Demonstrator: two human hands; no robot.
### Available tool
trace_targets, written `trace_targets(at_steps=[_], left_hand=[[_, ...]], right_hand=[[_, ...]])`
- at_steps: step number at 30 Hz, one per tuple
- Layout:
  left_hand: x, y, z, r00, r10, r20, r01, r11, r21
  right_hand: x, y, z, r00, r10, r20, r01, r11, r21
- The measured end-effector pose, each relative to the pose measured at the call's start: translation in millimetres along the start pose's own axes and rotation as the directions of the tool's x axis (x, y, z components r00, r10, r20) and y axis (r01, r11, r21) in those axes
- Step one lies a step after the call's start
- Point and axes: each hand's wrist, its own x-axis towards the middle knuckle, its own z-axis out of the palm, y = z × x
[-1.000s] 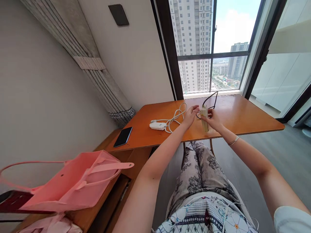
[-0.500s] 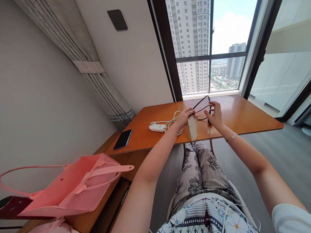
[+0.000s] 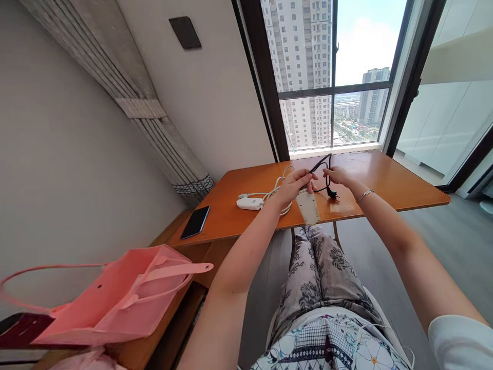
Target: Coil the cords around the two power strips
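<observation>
My left hand (image 3: 297, 186) is closed at the far end of a long off-white block (image 3: 309, 207), which looks like a power strip. Its near end reaches the table's front edge. A black power cord (image 3: 318, 164) runs from beside the left fingertips in a loop towards the right. My right hand (image 3: 337, 175) pinches this loop between thumb and fingers. Below the right fingers hangs the cord's black plug (image 3: 332, 194), prongs pointing right. Left of the left hand lies a white cable (image 3: 278, 184) in loose coils, with a white adapter-like piece (image 3: 250, 203) on it.
A dark-screened phone (image 3: 195, 222) lies at the left end of the wooden table (image 3: 393, 180). Nearer on the left, a pink bag (image 3: 127, 298) stands on a lower wooden surface. Beyond the table are a window (image 3: 335, 92) and a tied curtain (image 3: 154, 123).
My right hand has gone from spread fingers to a pinch on the cord. The off-white block has turned slightly, showing a broader face, and the plug is now in plain sight.
</observation>
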Motion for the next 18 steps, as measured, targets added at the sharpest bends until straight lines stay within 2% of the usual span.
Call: trace_targets(at_steps=[3, 7, 10, 12, 13, 14, 16, 18], left_hand=[[-1, 2, -0.8, 0.999, 0.027, -0.042, -0.028, 0.999, -0.022], [-2, -5, -12.2, 0.99, 0.023, -0.14, -0.028, 0.999, -0.037], [-3, -10, -22.7, 0.967, 0.023, -0.255, -0.042, 0.997, -0.071], [-3, -13, -27.8, 0.948, 0.03, -0.318, -0.061, 0.994, -0.09], [-3, -14, -29.7, 0.941, 0.032, -0.337, -0.066, 0.994, -0.089], [-2, -16, -31.0, 0.937, 0.032, -0.349, -0.065, 0.994, -0.084], [-2, -19, -32.5, 0.938, 0.024, -0.346, -0.05, 0.997, -0.066], [-1, -23, -33.3, 0.947, 0.003, -0.321, -0.021, 0.998, -0.053]], right_hand=[[7, 0, -1, 0.999, 0.045, -0.014, -0.044, 0.996, 0.074], [21, -3, -23, 0.975, 0.01, -0.221, 0.025, 0.987, 0.156], [27, -3, -49, 0.902, -0.098, -0.419, 0.153, 0.983, 0.1], [27, -4, -63, 0.844, -0.174, -0.507, 0.207, 0.978, 0.009], [25, -4, -68, 0.836, -0.19, -0.516, 0.202, 0.979, -0.033], [22, -5, -72, 0.846, -0.188, -0.499, 0.175, 0.982, -0.073], [15, -8, -74, 0.886, -0.17, -0.432, 0.1, 0.978, -0.181], [6, -12, -69, 0.915, -0.173, -0.364, 0.039, 0.937, -0.348]])
